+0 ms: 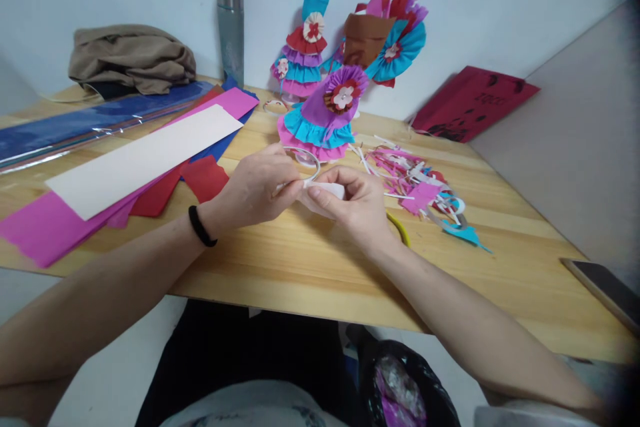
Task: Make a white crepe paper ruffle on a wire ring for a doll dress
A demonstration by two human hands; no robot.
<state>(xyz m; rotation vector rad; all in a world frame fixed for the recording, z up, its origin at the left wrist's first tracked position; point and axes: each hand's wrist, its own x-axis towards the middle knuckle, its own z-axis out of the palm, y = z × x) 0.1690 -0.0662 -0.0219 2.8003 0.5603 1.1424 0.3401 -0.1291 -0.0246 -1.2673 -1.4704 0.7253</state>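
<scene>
My left hand (257,185) is closed, with a thin pale ring that looks like a roll of tape (314,161) at its fingers. Its thumb and fingertips also meet the edge of a small piece of white paper (327,191). That paper is pinched between the thumb and fingers of my right hand (361,205). Both hands are held together above the front part of the table. Just behind them stands a doll-sized dress form in a purple, blue and pink paper dress (325,110) with a flower on it.
Long paper strips (150,160) lie at left, beside a plastic-wrapped pack (65,123). Two more paper dresses (313,47), a bottle (231,27) and bunched cloth (130,57) stand behind. Scraps (420,187), yellow-handled scissors (399,228), a red bag (473,103) and a phone (603,287) are rightward.
</scene>
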